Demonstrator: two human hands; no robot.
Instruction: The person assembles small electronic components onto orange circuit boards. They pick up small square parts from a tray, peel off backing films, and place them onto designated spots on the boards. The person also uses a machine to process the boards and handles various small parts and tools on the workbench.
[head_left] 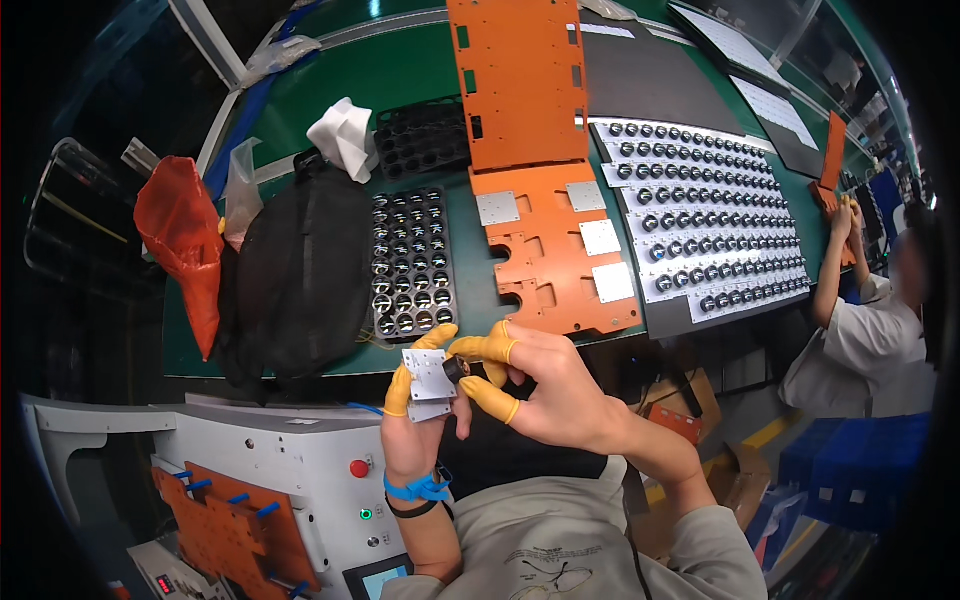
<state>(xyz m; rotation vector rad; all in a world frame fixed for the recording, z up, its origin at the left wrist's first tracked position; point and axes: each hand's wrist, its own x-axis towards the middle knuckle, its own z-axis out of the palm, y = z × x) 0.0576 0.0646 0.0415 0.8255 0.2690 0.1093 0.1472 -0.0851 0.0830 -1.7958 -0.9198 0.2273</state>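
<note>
The left hand (408, 432) is curled round two white plates (430, 374), pinching them between its thumb and fingers; the right hand (555, 388) pinches a small black round part (456, 369) in its fingertips, right up by the face of the near-side plate; yellow covers sit on fingertips of both hands, and a blue strap (416, 488) goes round the left wrist; the plates and the round part are just off the near edge of the green table (390, 50); on the table, a tray (449, 245) full of shiny round pieces lies far of the hands, with a black bag (300, 265) to its left; to its right is an orange board (550, 215) with four pale plates on it; farther right, white strips (634, 222) carry rows of black round pieces.
</note>
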